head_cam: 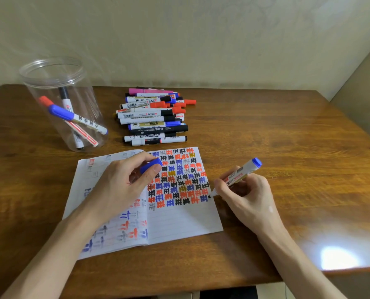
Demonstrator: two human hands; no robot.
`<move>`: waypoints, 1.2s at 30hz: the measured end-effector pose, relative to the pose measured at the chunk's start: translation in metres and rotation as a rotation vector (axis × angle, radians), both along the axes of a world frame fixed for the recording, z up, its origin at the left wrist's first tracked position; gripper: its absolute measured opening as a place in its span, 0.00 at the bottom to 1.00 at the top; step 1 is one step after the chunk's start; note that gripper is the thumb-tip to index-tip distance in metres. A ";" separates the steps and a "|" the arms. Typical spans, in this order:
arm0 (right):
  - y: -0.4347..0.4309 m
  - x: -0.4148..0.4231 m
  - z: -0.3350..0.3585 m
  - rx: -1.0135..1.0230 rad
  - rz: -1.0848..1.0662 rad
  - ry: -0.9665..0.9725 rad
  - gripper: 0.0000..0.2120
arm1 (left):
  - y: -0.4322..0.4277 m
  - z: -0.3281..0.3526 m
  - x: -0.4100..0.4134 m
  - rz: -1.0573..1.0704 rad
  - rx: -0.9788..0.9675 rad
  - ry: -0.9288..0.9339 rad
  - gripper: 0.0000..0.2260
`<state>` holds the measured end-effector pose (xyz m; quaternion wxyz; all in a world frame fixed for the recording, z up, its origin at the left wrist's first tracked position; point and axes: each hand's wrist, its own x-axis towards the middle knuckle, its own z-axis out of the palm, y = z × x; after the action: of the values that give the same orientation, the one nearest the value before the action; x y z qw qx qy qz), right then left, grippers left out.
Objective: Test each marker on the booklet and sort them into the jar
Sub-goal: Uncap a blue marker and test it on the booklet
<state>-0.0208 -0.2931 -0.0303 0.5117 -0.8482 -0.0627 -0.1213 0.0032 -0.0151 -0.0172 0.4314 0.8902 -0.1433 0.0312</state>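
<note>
One marker (242,172), white-barrelled with a blue end, sits uncapped in your right hand (247,196). Your fingers and thumb are curled round its barrel in a writing grip, and its dark tip points down at the right edge of the booklet (179,223), just beside the last blue mark of the bottom row. From this angle it is hard to tell whether the tip touches the paper or sits just off the page. Your left hand (121,184) rests on the booklet's left page, thumb and fingers pinching a blue cap (151,166). The booklet lies open and flat on the table (287,137). The upper half of its right page is crowded with rows of red, blue and black test marks and a few gold ones, with ruled lines below, while the left page carries fainter, smeared strokes. Beyond the booklet lies a pile of markers (153,115), barrels running side to side, with black, red and blue caps and a pink one at the back. Left of that pile the clear jar (52,67) stands upright with its mouth open, holding three sorted markers (71,117) that lean across one another: one red-capped, one blue-capped, one black-capped. A pale wall (201,39) rises behind the table, and a bright glare sits on the table's near right corner.
</note>
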 end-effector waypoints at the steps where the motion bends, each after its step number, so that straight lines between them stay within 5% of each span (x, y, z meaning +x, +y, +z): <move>1: 0.000 0.000 0.000 -0.012 0.001 -0.002 0.08 | 0.000 0.000 0.000 -0.003 -0.003 0.001 0.12; 36: -0.001 -0.001 -0.001 -0.017 -0.018 0.000 0.08 | 0.003 -0.002 0.001 -0.025 0.024 -0.018 0.11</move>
<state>-0.0218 -0.2941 -0.0314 0.5034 -0.8530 -0.0561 -0.1256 0.0043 -0.0125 -0.0194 0.4199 0.8930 -0.1588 0.0318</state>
